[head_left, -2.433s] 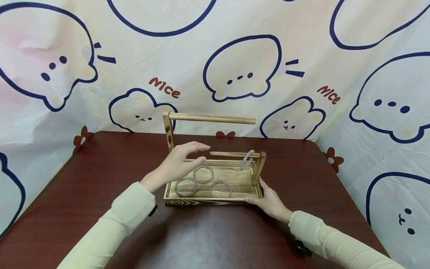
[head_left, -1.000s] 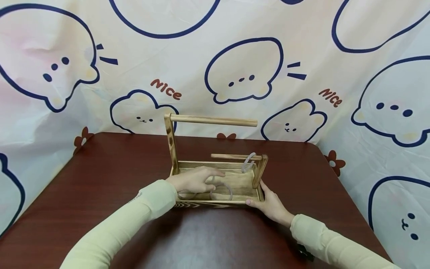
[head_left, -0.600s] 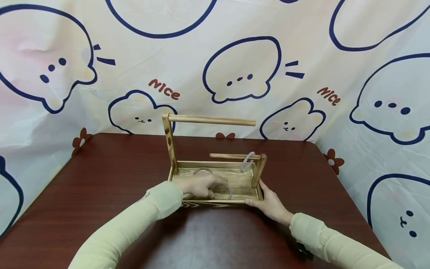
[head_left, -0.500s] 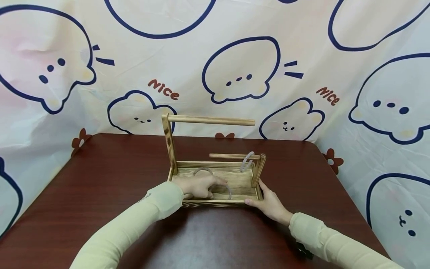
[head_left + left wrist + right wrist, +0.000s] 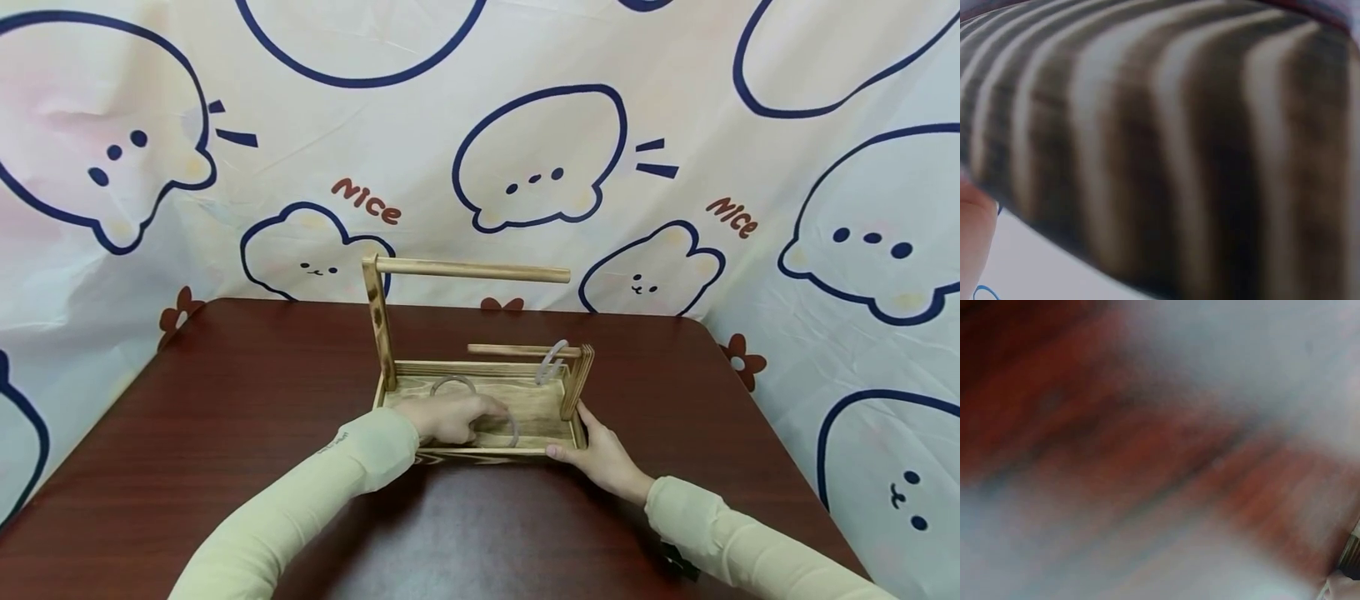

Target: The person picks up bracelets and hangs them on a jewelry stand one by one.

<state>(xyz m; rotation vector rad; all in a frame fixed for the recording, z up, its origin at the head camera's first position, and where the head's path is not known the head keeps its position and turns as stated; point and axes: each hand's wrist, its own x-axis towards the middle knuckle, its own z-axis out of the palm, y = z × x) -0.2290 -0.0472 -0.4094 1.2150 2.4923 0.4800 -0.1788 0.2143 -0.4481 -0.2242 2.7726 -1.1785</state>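
L fingers (image 5: 491, 407), prev. above tray (image 5: 538, 408), now down in it, partly over front R ring (image 5: 513, 429).

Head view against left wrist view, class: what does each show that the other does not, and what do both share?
Only the head view: the right hand gripping the wooden tray, the upper rod, the lower rod with a hanging ring.

Only the left wrist view: a blurred close-up where bold wood stripes fill most of the frame.

Both: wood, pale backdrop with blue lines, and skin, apparently the left hand in each.
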